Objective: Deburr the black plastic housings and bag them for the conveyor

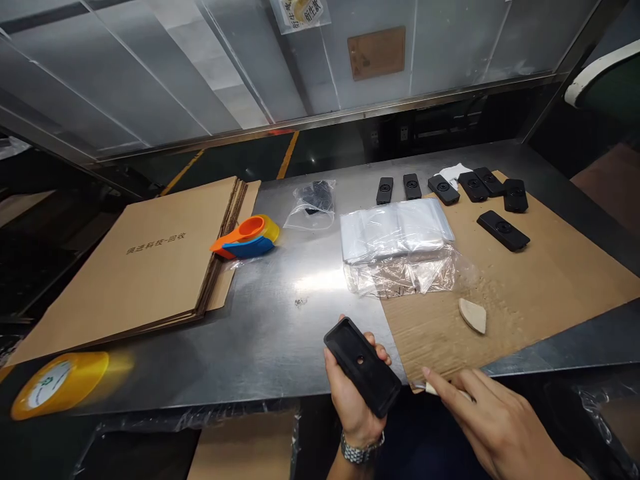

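Note:
My left hand [349, 408] is wrapped around a black rectangular plastic housing [370, 380], tilted with its hollow side up. A small round hole shows near the housing's middle. To the right, just apart from it, my right hand [500, 417] grips a small pale-handled tool [431, 388] with a thin metallic tip pointing left. Most of that tool is hidden by the fingers, so its exact kind is unclear. A cream wedge-shaped piece [473, 316] lies on the cardboard sheet [565, 267] beyond my right hand.
Several black housings [503, 231] lie toward the back right. Clear plastic bags [400, 230] are stacked mid-table. A bagged black item [315, 197], a tape dispenser [247, 237] and flat cardboard [150, 253] lie leftward. A yellow tape roll [60, 385] sits at the metal table's [280, 333] front-left edge.

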Motion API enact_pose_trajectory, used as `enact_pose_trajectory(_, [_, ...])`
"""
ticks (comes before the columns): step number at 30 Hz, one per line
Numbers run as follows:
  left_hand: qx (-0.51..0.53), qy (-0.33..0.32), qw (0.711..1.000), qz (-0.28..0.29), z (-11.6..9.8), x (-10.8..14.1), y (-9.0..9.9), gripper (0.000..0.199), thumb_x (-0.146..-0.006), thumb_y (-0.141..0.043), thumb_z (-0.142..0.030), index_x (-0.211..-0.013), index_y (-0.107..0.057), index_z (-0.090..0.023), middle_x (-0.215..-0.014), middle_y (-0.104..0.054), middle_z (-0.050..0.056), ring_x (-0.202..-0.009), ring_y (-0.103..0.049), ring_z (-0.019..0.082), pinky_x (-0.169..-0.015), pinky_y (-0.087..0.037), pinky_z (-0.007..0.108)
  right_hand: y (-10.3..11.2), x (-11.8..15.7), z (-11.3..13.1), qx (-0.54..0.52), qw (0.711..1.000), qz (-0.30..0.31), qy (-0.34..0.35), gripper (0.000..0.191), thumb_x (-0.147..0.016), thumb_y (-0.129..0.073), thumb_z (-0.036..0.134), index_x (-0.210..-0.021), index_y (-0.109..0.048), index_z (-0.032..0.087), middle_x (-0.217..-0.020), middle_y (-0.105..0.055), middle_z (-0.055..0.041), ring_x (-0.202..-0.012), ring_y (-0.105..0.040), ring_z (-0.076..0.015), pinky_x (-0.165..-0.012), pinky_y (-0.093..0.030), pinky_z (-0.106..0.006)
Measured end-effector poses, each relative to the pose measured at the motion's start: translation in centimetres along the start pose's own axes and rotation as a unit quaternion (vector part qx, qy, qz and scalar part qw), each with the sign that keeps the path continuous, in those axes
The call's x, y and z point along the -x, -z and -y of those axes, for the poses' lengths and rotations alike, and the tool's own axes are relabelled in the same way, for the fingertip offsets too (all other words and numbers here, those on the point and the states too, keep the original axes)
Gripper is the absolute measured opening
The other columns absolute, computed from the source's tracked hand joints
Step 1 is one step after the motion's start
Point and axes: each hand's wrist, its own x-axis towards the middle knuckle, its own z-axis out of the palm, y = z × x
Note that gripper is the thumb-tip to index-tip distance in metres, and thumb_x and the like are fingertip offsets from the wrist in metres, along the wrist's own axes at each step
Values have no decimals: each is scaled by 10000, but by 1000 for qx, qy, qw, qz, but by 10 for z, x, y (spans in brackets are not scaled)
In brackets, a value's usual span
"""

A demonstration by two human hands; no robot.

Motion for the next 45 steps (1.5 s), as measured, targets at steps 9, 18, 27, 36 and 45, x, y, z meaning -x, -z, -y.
enact_pose_trajectory(9, [-22,-19,1000,7,1,4,-4,427,-868,-341,-476,-1250,-440,-313,-720,-540,23,-548,-520,142,-516,-454,250,3,-8,9,55,998,-25,21,343,-938,-327,211,-1120,-613,157,-619,-532,-27,-561,-525,-138,-497,-399,-241])
enact_pose_trajectory(18, [-29,-25,999,10,1,6,-5,450,-855,-346,-505,-1260,-421,-324,-719,-525,17,-549,-520,148,-501,-448,256,-1,-6,9,59,998,-17,14,351,-947,-309,227,-1135,-600,171,-625,-536,-23,-564,-523,-133,-510,-385,-242])
enact_pose_trajectory(27, [-32,-27,999,19,4,7,-2,485,-829,-386,-543,-1268,-417,-339,-740,-531,23,-553,-521,151,-477,-433,246,-4,-3,8,75,997,-20,4,362,-950,-290,227,-1127,-602,183,-624,-536,-23,-556,-519,-136,-516,-371,-251])
enact_pose_trajectory(36, [-44,0,999,24,1,5,-1,493,-844,-398,-513,-1292,-391,-307,-736,-537,25,-559,-528,149,-520,-456,252,-1,-3,2,30,1000,-2,10,338,-954,-303,224,-1185,-543,165,-639,-553,-13,-573,-536,-131,-522,-373,-244])
enact_pose_trajectory(45, [-66,40,996,35,0,6,-1,525,-846,-402,-514,-1319,-357,-292,-745,-556,33,-561,-536,153,-522,-462,264,0,-4,3,9,999,43,-18,342,-977,-224,253,-781,-503,221,-532,-533,41,-448,-530,-126,-445,-248,-283])
